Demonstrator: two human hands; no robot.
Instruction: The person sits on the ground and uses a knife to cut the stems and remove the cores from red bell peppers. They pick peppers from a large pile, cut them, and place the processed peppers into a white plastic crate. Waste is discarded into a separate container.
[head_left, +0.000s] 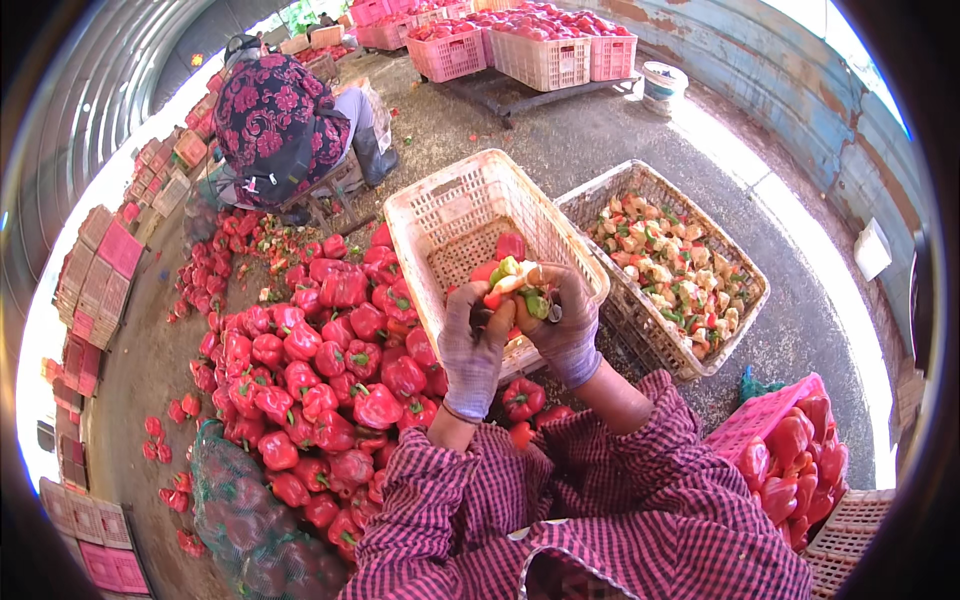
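Observation:
My left hand (472, 349) and my right hand (566, 326), both in soiled knit gloves, meet above a pale plastic crate (457, 191). Between them is a pepper core (511, 279) with pale seeds and green and red bits. Both sets of fingers are closed around it. A small shiny piece (555, 313) shows by my right fingers; what it is I cannot tell. A few red pieces, one a red pepper (510, 246), are visible in the crate beyond my hands. Just right of it, a second crate (637, 341) holds seedy pepper cores (675, 262) with green stems.
Whole red bell peppers (322, 375) are heaped at left beside a green mesh sack (240, 517). A pink crate (750, 420) of peppers stands at my right. Ahead, a co-worker (277, 135) sits low; filled crates (540, 64) rest on a low cart (495, 97) near a white bucket (664, 86).

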